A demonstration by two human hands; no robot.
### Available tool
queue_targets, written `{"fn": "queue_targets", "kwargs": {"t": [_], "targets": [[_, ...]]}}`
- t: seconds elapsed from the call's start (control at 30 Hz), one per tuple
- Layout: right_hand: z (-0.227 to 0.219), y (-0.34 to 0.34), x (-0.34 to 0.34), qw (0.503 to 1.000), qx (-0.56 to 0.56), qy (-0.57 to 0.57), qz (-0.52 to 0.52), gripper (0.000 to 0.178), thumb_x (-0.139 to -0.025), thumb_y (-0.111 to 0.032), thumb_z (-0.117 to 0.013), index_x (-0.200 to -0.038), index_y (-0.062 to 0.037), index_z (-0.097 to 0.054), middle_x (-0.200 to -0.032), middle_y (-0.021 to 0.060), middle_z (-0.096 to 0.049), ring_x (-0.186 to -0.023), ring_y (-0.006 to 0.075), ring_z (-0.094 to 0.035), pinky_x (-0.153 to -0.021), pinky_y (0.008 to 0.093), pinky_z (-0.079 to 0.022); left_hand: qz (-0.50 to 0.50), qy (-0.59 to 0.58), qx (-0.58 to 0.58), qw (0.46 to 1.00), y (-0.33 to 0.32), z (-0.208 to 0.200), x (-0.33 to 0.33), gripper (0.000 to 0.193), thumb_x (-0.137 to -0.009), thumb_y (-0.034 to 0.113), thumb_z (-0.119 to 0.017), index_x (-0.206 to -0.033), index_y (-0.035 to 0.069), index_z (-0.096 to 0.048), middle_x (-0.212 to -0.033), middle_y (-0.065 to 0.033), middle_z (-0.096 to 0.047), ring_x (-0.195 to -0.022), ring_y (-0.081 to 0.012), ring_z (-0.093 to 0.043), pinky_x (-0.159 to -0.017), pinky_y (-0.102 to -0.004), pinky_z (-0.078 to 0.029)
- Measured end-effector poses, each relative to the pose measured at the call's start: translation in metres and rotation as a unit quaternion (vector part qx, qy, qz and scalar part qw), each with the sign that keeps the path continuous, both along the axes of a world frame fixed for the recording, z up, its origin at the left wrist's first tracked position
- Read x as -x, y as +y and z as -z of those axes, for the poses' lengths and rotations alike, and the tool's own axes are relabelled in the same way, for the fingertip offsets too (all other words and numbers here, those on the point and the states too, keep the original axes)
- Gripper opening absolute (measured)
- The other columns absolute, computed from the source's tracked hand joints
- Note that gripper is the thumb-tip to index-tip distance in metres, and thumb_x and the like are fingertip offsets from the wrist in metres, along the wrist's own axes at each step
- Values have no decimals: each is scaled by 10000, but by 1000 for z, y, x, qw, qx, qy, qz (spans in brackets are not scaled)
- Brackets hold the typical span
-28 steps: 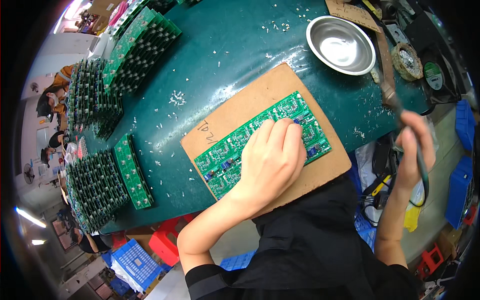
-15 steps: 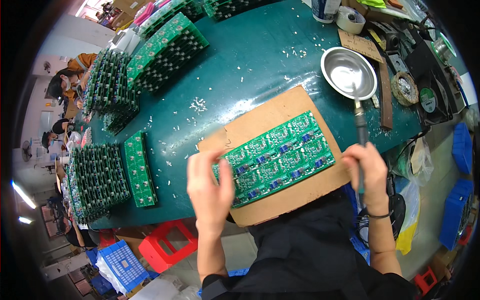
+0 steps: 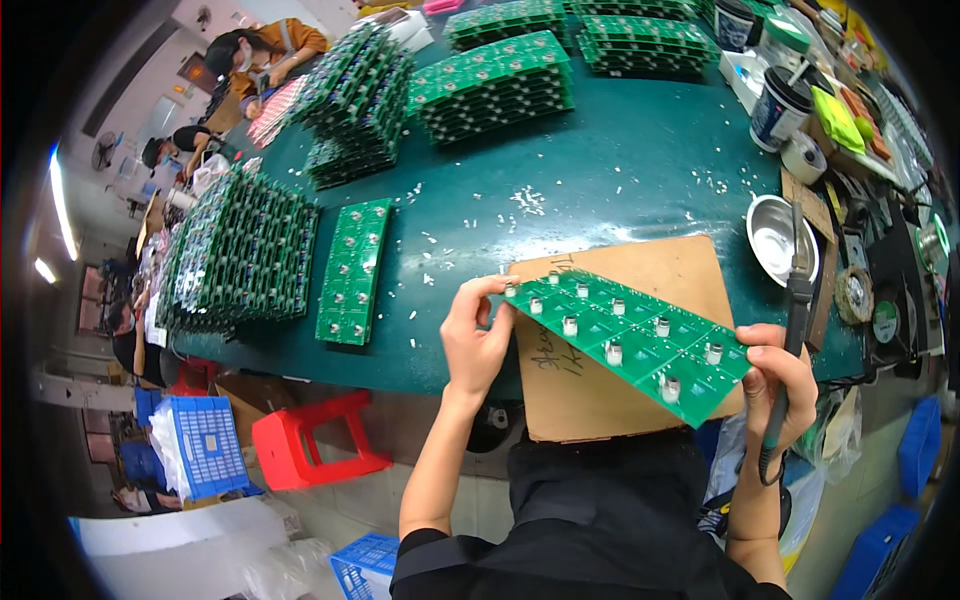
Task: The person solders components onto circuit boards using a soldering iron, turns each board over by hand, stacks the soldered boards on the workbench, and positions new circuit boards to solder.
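A long green circuit board (image 3: 640, 340) is held tilted above a brown cardboard sheet (image 3: 548, 405). Two rows of small silver metal parts stand on its upward face. My left hand (image 3: 474, 342) pinches the board's far left corner. At the opposite end, my right hand (image 3: 782, 388) grips the board's edge between thumb and fingers. The same right hand also keeps hold of a soldering iron (image 3: 794, 335), its dark handle upright and its cable hanging below. The iron's upper end crosses in front of a shiny metal bowl (image 3: 766, 250).
Another board (image 3: 352, 275) lies on the green table (image 3: 450, 215), beside a stack of boards (image 3: 240, 255). More stacks (image 3: 490, 85) stand farther back. White clippings (image 3: 528, 200) are scattered about. Tubs and a tape roll (image 3: 802, 158) crowd the right. A co-worker (image 3: 265, 60) sits at far left.
The circuit board has been lifted off the cardboard and turned, so its silver parts show instead of the blue ones. Both hands have taken hold of it. My view has shifted.
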State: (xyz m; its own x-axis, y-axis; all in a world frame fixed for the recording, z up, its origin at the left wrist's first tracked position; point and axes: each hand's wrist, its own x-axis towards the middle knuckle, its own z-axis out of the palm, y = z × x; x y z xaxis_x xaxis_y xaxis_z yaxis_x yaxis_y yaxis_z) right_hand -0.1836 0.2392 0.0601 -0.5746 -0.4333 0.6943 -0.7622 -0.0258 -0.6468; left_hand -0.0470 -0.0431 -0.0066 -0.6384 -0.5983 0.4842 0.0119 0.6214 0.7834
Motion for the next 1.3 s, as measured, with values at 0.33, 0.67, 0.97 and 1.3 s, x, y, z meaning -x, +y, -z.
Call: {"fn": "queue_targets", "kwargs": {"t": [0.33,0.67,0.97,1.3], "targets": [[-8,-11,-8,1000,15,-23,12,190,-846,-63,-729,-988,-17,-611,-963,195,-675,-869,279,-664,-781,357,-532,-14,-19,-14,1000,2,3,-1,172,-842,-28,-671,-981,29,-587,-1009,-18,-719,-612,-42,-365,-546,-195,-348],[-25,-23,-19,999,-14,36,-4,244,-791,-12,-756,-999,-26,-627,-944,191,-671,-831,298,-672,-715,349,-551,-22,-43,-24,999,-2,9,-8,155,-838,-21,-667,-968,24,-594,-1008,-17,-722,-621,-33,-364,-550,-186,-344],[-30,-23,-20,999,-20,45,-11,290,-768,-14,-779,-1016,-54,-634,-969,178,-669,-806,267,-674,-670,316,-554,-13,-95,-6,995,-8,5,-13,234,-781,-2,-705,-993,44,-618,-1021,-49,-685,-661,-110,-481,-611,-247,-427],[-32,-31,-15,998,-9,50,-25,302,-759,2,-777,-1020,-59,-636,-961,177,-674,-807,273,-679,-680,316,-553,158,31,253,954,2,-43,-3,497,-583,-7,-727,-1065,74,-640,-1069,-104,-613,-932,-277,-595,-754,-371,-478]]}}
